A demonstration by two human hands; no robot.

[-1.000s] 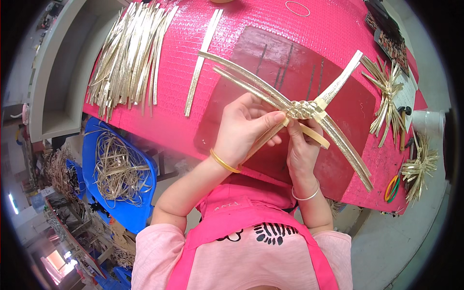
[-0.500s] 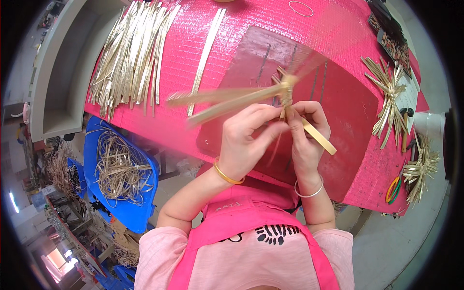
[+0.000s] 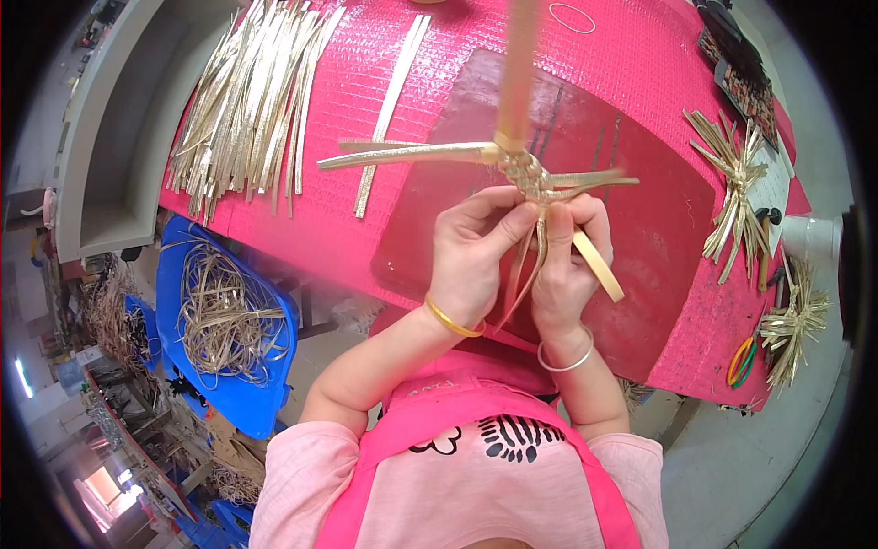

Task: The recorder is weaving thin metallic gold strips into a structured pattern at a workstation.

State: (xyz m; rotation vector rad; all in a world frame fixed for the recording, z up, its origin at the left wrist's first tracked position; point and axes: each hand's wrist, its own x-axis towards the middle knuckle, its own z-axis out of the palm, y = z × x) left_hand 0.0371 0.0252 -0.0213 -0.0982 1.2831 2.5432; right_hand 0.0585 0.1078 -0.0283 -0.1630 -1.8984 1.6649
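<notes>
A small braid of flat golden strips (image 3: 523,172) is held over the dark red board, pinched at its lower end by both hands. My left hand (image 3: 471,242) closes thumb and forefinger on its left side. On the other side, my right hand (image 3: 569,261) pinches it with thumb and fingers. Loose strip ends (image 3: 402,155) stick out left, others go right, and one blurred strip (image 3: 518,82) points away from me. Two thin ends hang down between my hands. A strip with its pale underside showing (image 3: 599,265) curves out by my right fingers.
Many golden strips (image 3: 247,110) lie at the back left of the pink table, with a few apart (image 3: 391,114). A blue bin (image 3: 274,389) of tangled strips stands left. Finished-looking strip bundles (image 3: 736,174), a hammer (image 3: 766,229) and coloured-handled scissors (image 3: 743,363) lie right.
The braid has turned and shifted slightly left. Its long blurred strip now points straight away, and strip ends show to the right. Both hands still pinch the lower end.
</notes>
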